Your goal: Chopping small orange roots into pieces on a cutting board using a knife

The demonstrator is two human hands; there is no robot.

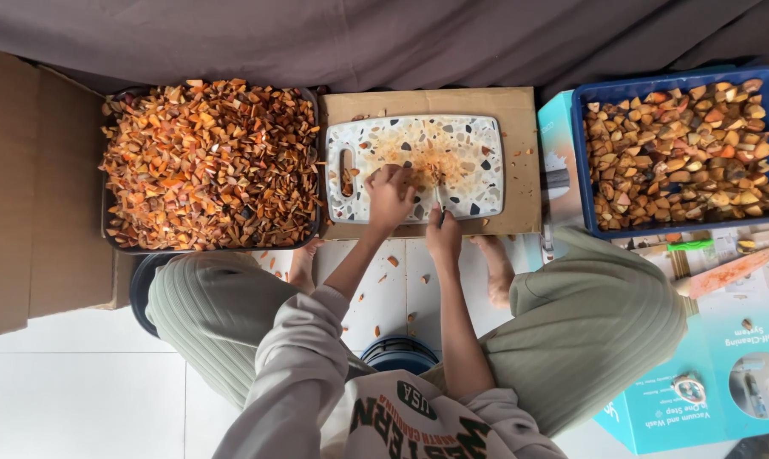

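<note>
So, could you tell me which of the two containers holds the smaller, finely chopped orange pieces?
The dark tray beside the left hand. Its pieces are small, bright orange chips, heaped high; the blue crate on the other side holds bigger, browner chunks.

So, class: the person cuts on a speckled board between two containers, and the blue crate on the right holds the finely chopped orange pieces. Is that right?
Not quite. In the head view the blue crate on the right holds the larger chunks; the finely chopped orange pieces fill the dark tray on the left. The speckled board does lie between them.
</note>
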